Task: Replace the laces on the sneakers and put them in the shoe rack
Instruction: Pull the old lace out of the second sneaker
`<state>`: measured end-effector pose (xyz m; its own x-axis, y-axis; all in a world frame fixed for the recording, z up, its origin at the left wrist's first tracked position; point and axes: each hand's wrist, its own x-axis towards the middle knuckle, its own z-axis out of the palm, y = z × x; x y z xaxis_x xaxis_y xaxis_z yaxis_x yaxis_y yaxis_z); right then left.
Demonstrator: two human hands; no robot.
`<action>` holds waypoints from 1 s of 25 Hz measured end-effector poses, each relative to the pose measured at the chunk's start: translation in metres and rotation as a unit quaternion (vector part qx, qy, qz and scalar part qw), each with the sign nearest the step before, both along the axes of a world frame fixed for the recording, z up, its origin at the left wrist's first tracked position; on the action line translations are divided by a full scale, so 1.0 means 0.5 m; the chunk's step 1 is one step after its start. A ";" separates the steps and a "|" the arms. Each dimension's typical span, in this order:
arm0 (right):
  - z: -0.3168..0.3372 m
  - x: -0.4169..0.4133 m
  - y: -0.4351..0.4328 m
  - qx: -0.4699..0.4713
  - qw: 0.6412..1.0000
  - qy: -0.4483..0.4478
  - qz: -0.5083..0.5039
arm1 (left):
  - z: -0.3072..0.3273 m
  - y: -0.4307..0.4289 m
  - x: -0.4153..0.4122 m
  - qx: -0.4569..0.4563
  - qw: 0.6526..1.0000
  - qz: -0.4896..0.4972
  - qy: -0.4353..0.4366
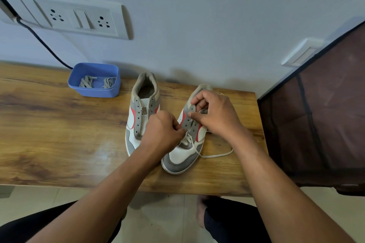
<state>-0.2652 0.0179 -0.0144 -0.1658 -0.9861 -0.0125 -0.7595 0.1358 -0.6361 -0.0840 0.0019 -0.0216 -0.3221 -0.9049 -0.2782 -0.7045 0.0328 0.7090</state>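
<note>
Nearest the camera, two dark-clad knees and a bare foot [201, 213] show below the edge of a wooden table [59, 134]. Both forearms reach up over that edge.

On the table, the right sneaker [181, 158] lies toe toward the person. A white lace [217, 155] runs from its lowest eyelets and trails loose to the right, passing under the right wrist.

The left hand [164, 126] pinches the lace at the lower eyelets, fingers curled tight. The right hand [215, 116] grips the grey eyelet flap higher up, thumb and fingers closed on it. Whether the lace is going in or coming out cannot be told.

Just beside it to the left, the left sneaker [138, 108] has no lace, and the left forearm crosses over its toe.

Farther back on the left, a blue box [92, 91] holds two bundles of grey laces [87, 82]. Behind it are a wall, a socket panel [79, 17] and a dark cable [43, 43]. A dark mesh cover [325, 114] stands at the right; it may be the rack.

Likely risks: a hard pull could drag the right sneaker if the right hand loosens. The loose tail could catch under the wrist and jerk short. The left forearm could nudge the left sneaker toward the edge. An eyelet could be skipped, since the hands hide several.
</note>
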 end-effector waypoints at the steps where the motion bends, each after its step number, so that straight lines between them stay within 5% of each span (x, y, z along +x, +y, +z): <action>1: -0.003 0.000 -0.001 -0.002 1.000 -0.010 -0.005 | -0.004 0.001 -0.001 -0.008 1.000 0.006 -0.005; 6: -0.018 0.000 0.000 -0.019 0.999 -0.031 -0.013 | -0.017 0.010 -0.011 -0.034 0.998 -0.004 -0.051; 11: -0.022 -0.001 -0.001 -0.015 0.999 -0.031 -0.014 | 0.017 -0.032 0.022 0.159 0.986 -0.059 -0.006; 15: -0.022 -0.003 -0.003 -0.007 1.000 -0.029 -0.010 | 0.014 -0.017 0.014 0.055 0.996 -0.067 -0.020; 20: -0.019 -0.004 0.004 0.002 0.999 -0.035 0.000 | 0.026 -0.036 0.031 0.160 0.979 -0.125 -0.035; 23: -0.018 -0.003 0.005 0.003 0.999 -0.035 0.000 | 0.022 -0.026 0.021 0.057 0.989 -0.128 -0.056; 25: -0.019 -0.003 0.006 0.002 0.999 -0.037 -0.001 | 0.027 -0.032 0.023 0.069 0.980 -0.174 -0.064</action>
<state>-0.2666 0.0207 -0.0237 -0.1671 -0.9855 -0.0281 -0.7099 0.1401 -0.6902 -0.0725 -0.0140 -0.0083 -0.5589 -0.6972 -0.4489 -0.7510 0.1960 0.6305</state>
